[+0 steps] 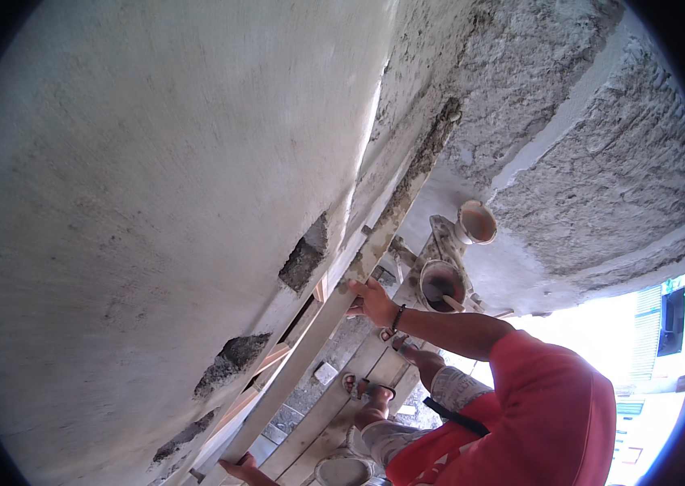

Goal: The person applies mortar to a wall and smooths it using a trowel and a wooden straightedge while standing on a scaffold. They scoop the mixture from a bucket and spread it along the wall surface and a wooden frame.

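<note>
The long, straight, pale grey bar (308, 348) ran slantwise beside the edge of the broad, smooth grey plastered wall (116, 202), with both hands on it. The right hand (375, 301) was partly closed around the bar near its middle, fingers curled at the edge and gripping it. The left hand (244, 470) was at the lower end, its fingers bent against the bar's edge; it looked to have hold too, though little of it showed above the lower rim of the view. Whether the bar pressed on the wall or stood just clear of it, I could not tell.

Judging by the surfaces, much was already done: most of the wall was even, with only faint streaks and small pits. Three ragged, dark hollows were unfilled: an upper one (304, 253), a middle one (231, 364) and a lower one (185, 436). Across from it, the coarse grey cement surface (610, 194) was largely rough, crossed by paler, smoother bands, so that side seemed far less finished. Dried mortar crusted the bar's upper end.

A round, pale-rimmed bucket (463, 231) stood near a second, darker-filled bucket (440, 264), beyond the right hand; what remained in them was hard to judge. The feet stood on long, grey-brown wooden planks (318, 421) beneath.
</note>
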The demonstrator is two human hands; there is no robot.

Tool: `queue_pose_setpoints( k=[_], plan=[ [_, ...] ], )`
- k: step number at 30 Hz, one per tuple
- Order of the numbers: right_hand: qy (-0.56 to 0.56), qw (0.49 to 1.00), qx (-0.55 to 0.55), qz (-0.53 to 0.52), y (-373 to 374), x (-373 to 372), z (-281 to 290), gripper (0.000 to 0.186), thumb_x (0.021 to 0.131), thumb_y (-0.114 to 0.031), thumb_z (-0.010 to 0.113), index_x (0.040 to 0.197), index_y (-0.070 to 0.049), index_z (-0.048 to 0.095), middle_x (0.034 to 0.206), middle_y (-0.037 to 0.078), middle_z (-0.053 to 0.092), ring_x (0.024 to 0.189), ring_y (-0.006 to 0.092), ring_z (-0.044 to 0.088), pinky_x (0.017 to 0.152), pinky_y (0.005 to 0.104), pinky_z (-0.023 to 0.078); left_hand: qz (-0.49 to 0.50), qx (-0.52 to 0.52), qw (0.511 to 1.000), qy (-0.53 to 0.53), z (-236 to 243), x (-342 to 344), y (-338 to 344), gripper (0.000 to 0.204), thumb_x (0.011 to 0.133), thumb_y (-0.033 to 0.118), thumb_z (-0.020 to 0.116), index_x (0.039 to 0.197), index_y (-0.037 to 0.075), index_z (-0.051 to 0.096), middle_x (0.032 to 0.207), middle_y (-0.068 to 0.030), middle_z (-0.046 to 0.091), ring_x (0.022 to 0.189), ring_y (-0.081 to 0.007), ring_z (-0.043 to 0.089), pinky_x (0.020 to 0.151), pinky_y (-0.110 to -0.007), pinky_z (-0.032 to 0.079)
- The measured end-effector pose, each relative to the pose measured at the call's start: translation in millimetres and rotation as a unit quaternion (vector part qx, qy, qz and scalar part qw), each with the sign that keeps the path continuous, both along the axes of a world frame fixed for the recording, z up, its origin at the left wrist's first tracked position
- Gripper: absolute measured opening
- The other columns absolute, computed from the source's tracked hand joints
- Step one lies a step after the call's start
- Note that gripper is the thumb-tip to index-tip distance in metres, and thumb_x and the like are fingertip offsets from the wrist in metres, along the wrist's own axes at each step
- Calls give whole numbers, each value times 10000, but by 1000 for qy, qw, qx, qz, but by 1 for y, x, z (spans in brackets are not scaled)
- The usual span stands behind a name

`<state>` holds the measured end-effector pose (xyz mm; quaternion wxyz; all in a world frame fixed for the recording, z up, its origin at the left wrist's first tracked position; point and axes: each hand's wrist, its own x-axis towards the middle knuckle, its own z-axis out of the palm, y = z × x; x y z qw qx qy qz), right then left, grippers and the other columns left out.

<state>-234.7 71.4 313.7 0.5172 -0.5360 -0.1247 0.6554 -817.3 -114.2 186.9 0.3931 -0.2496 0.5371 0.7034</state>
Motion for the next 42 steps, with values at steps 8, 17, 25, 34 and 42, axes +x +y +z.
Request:
queue_pose_setpoints(
  k=[8, 17, 25, 34, 42],
  plan=[
    [67, 995, -46, 53, -45, 42, -98, 380, 915, -370, 559, 1163, -89, 493, 1100, 113, 619, 949, 258, 645, 866, 425, 517, -48, -52, 997, -9, -47, 23, -42, 591, 794, 535, 645, 1213, 126, 559, 1227, -58, 583, 1114, -268, 546, 949, -415, 428],
    [126, 985, -88, 84, -53, 84, -282, 375, 902, -377, 594, 1124, -79, 544, 1063, 91, 634, 931, 242, 638, 869, 417, 513, -35, -104, 994, 21, -172, 51, -40, 584, 775, 510, 672, 1191, 115, 566, 1220, -44, 575, 1071, -241, 566, 925, -395, 441],
    [148, 979, -101, 94, -41, 111, -472, 357, 911, -367, 585, 1098, -65, 562, 1004, 104, 638, 904, 238, 640, 844, 401, 531, -61, -71, 994, 54, -327, 75, -27, 541, 779, 499, 671, 1149, 116, 574, 1142, -55, 604, 1041, -238, 569, 898, -412, 457],
    [131, 984, -87, 85, -14, 122, -625, 334, 916, -345, 573, 1083, -55, 571, 953, 113, 653, 827, 233, 663, 766, 388, 562, -59, -81, 993, 62, -484, 97, 3, 537, 794, 495, 652, 1156, 113, 544, 1124, -58, 593, 1026, -251, 576, 829, -424, 500],
    [114, 987, -75, 86, 5, 119, -694, 290, 916, -314, 573, 1024, -46, 576, 943, 116, 659, 790, 222, 677, 725, 380, 579, -75, -34, 996, 34, -589, 80, 6, 553, 776, 519, 658, 1177, 153, 556, 1168, -29, 589, 1065, -246, 556, 904, -434, 438]
  ],
)
